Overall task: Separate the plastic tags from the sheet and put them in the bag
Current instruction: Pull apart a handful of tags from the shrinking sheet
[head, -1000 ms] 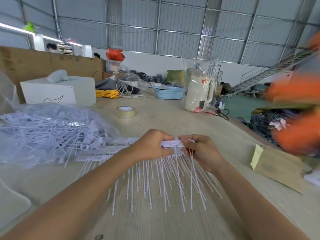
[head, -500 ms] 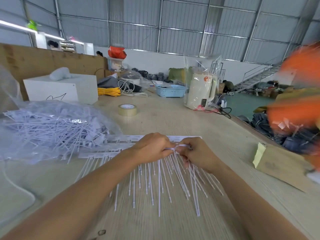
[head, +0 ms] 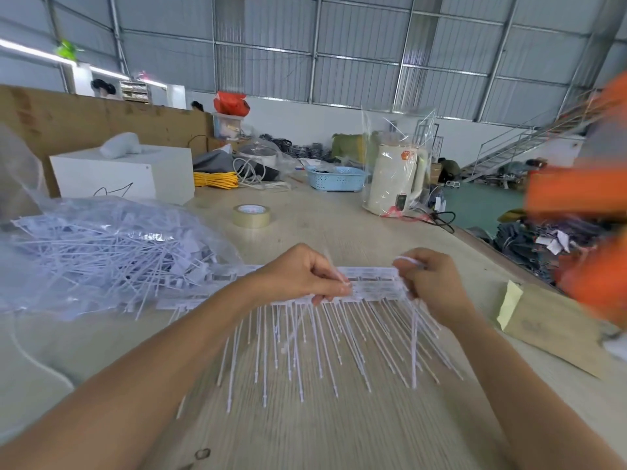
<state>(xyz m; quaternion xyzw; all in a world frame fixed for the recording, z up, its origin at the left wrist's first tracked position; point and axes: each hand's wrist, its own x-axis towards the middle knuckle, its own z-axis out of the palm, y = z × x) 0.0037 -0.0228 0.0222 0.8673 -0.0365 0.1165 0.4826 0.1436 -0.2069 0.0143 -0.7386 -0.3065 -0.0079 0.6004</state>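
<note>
A white plastic sheet of tags (head: 369,283) lies across the wooden table (head: 305,418), its long thin tails fanning toward me. My left hand (head: 302,276) pinches the sheet near its middle, fingers curled over the frame. My right hand (head: 431,283) grips a loose tag (head: 413,334) at the sheet's right end; the tag's head shows above my fingers and its tail hangs down. A clear plastic bag (head: 101,252) holding several separated tags lies at the left, its mouth close to the sheet's left end.
A tape roll (head: 251,216) sits behind the sheet. Further back are a white box (head: 129,178), yellow cord (head: 217,179), a blue basket (head: 336,179) and a wrapped kettle (head: 397,181). A cardboard piece (head: 549,323) lies at right. A blurred person in orange (head: 583,205) moves at the right edge.
My hands have drawn apart: the right hand moved right and up with a tag pulled off the sheet. The left hand stays pinching the sheet.
</note>
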